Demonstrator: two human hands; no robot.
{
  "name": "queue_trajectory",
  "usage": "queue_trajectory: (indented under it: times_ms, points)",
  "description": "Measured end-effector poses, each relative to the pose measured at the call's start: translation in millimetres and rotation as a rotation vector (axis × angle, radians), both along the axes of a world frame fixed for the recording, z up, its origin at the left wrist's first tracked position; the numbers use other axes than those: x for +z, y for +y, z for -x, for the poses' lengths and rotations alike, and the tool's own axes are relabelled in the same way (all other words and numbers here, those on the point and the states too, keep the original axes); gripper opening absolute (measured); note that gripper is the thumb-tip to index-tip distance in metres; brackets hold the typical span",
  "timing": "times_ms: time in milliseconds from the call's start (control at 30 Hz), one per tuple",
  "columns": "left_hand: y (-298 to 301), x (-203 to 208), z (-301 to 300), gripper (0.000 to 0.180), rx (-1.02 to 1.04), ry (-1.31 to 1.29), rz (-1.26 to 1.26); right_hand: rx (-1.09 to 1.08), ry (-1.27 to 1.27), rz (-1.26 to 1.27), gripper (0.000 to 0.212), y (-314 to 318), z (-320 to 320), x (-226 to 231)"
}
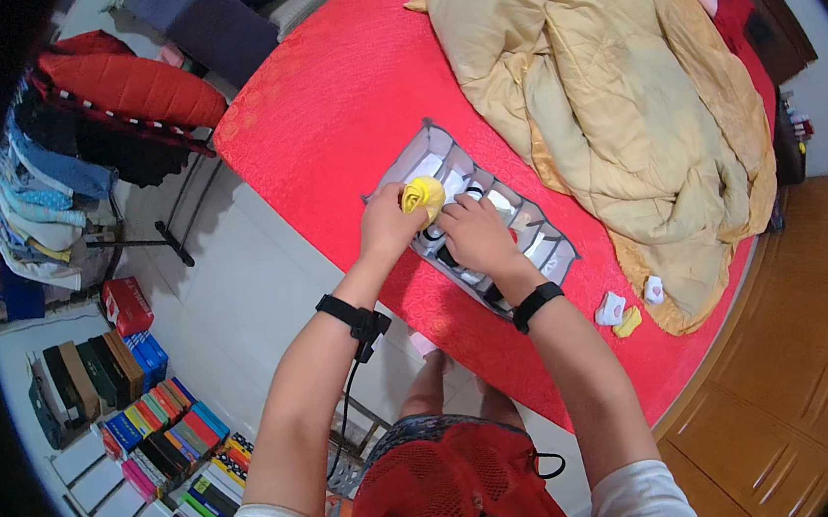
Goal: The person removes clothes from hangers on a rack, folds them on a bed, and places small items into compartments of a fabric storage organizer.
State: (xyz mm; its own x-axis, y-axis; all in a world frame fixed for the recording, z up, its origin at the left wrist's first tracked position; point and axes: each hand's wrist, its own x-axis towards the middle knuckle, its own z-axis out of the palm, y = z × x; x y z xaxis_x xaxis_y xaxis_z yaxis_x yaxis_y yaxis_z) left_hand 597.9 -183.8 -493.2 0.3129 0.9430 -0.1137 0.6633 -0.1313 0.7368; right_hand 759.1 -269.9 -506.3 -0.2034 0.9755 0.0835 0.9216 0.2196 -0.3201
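A yellow rolled-up cloth piece (422, 195), looking like a rolled sock, is gripped by my left hand (391, 225) over the left side of a divided storage box (558, 264). The box has grey edges, pale walls and several compartments holding small white and dark rolled items. My right hand (481, 237) rests over the middle compartments, its fingers apart and reaching down among the items. Its fingertips are partly hidden, close to the yellow roll. Farther right on the bed lie two small white rolled pieces (610, 308) and a small yellow piece (627, 322).
The box stands on a bed with a red cover (343, 117). A crumpled beige quilt (606, 94) covers the bed's far right. Left of the bed are a clothes rack (176, 242) with hanging garments, a red box (128, 305) and rows of books (168, 428).
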Motion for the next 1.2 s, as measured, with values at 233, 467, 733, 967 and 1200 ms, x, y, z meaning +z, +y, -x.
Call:
queue_trajectory:
  times_ms: [233,467,733,967,1200]
  points:
    - [-0.9,13.8,-21.1,0.03,-0.201,0.516,-0.058,-0.027,0.024,0.084,0.027,-7.3,-7.1,1.5]
    - [0.1,-8.9,-16.0,0.017,-0.285,0.678,-0.399,-0.03,-0.005,0.048,0.024,-8.0,-6.5,-1.1]
    - [0.7,-28.0,-22.1,0.016,-0.313,0.859,-0.251,-0.031,0.003,0.062,0.019,-7.6,-6.2,-6.4]
    - [-1.3,-39.2,-24.2,0.017,-0.267,0.872,-0.286,-0.036,0.005,0.023,0.017,-8.0,-4.4,-6.1]
    - [-2.3,-40.1,-22.5,0.017,-0.269,0.895,-0.252,-0.054,0.009,0.029,0.017,-10.0,-8.8,-2.4]
